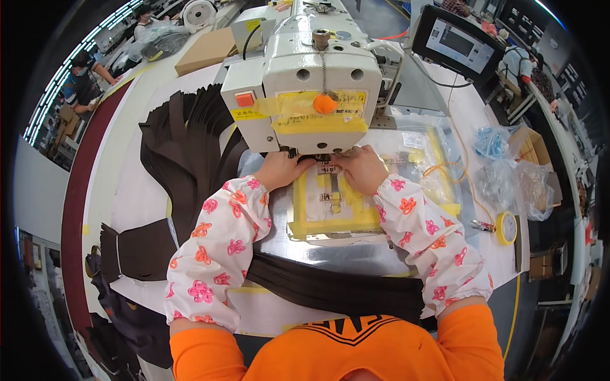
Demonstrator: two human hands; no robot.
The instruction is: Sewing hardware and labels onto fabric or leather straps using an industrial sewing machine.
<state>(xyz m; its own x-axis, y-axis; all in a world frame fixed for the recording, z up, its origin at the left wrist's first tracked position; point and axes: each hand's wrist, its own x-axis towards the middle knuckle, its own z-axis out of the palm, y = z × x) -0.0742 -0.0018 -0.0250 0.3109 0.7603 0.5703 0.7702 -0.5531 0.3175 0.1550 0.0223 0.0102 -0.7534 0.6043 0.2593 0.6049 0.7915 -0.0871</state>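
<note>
Both my hands are at the needle area under the head of a white industrial sewing machine. My left hand is closed, its thumb pointing inward and its other fingers partly hidden by the machine. Opposite it, my right hand is bent with fingertips pressed together near the needle. A small dark piece of fabric shows between the thumbs; most of it is hidden. Below the hands lies a light plate edged with yellow tape. Dark brown fabric strips lie across the table edge close to my body.
A large fanned bundle of dark strips lies left of the machine, with a banded stack nearer. To the right are a tape roll, plastic bags and a cardboard box. A screen stands behind. Other people work farther off.
</note>
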